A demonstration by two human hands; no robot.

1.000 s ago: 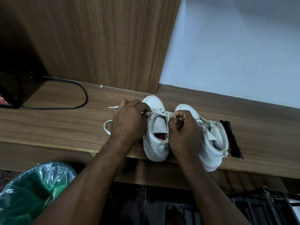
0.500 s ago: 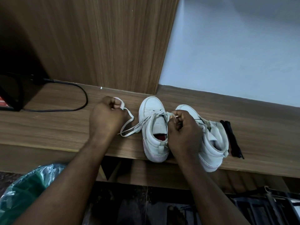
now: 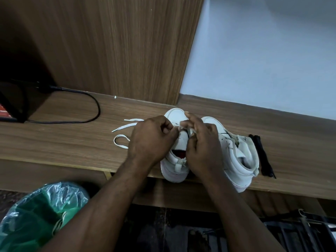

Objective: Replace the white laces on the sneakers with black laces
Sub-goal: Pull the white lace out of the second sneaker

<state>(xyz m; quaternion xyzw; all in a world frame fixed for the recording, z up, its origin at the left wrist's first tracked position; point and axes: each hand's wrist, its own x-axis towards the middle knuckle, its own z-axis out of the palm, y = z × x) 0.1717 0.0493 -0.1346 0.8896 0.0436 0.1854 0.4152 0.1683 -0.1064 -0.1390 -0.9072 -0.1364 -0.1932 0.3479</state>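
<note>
Head view. Two white high-top sneakers stand side by side at the near edge of the table [image 3: 72, 142], heels toward me, handy for both hands.

Left sneaker [image 3: 173, 169]: the right hand [image 3: 201, 142] pinches the white lace [image 3: 125, 126] at the eyelets, I judge to draw it out. The left hand [image 3: 152, 140] is curled; I cannot tell if it grips the lace. Loose lace ends trail left.

Right sneaker [image 3: 240, 151]: laced.

Black laces [image 3: 261, 155] lie bundled just right of it, in reach.

No brand readable; the red label [image 3: 3, 113] far left is illegible.

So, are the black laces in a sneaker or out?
Out: the black laces lie in a bundle on the wooden desk, beside the right sneaker.
</note>
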